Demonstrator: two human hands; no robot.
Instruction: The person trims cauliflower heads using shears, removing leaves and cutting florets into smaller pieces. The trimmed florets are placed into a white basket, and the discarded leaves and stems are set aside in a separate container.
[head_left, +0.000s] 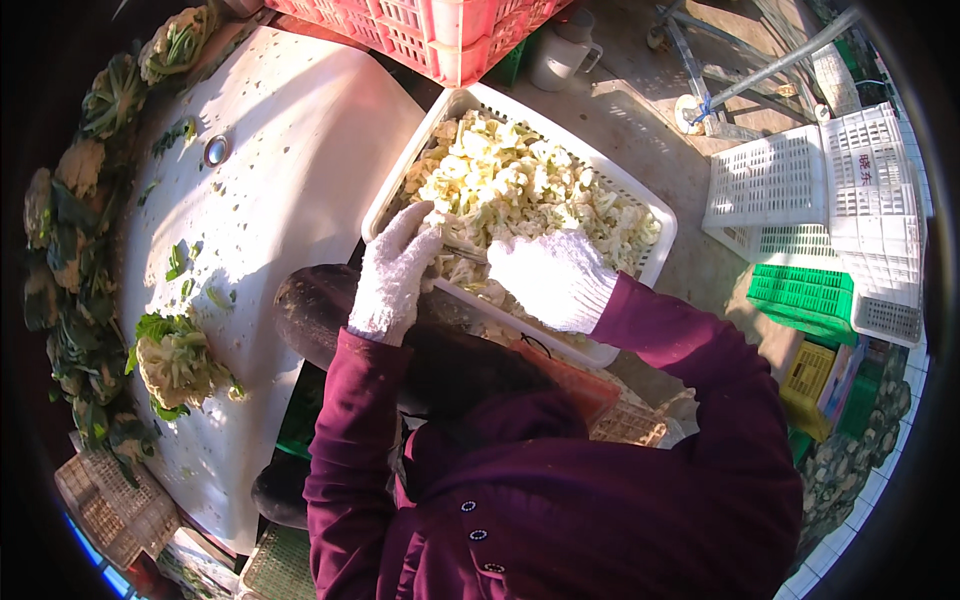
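My left hand (397, 274), in a white knit glove, is over the near left rim of a white plastic crate (634, 187). Its thumb and fingers are at a small pale piece, which seems to be cauliflower. My right hand (555, 277), gloved alike, is closed around the handle end of a thin tool, perhaps a knife (463, 249), that points toward my left hand. Cut cauliflower florets (502, 169) fill the crate beneath both hands. A cauliflower head with leaves (176, 364) lies on the white table (300, 150) at left.
Cauliflower heads (79, 255) line the table's far left edge. A red crate (450, 37) stands beyond the white crate. At right are stacked white crates (772, 180), a green crate (802, 292) and a wheeled metal frame (697, 82). A grey jug (559, 60) stands on the floor.
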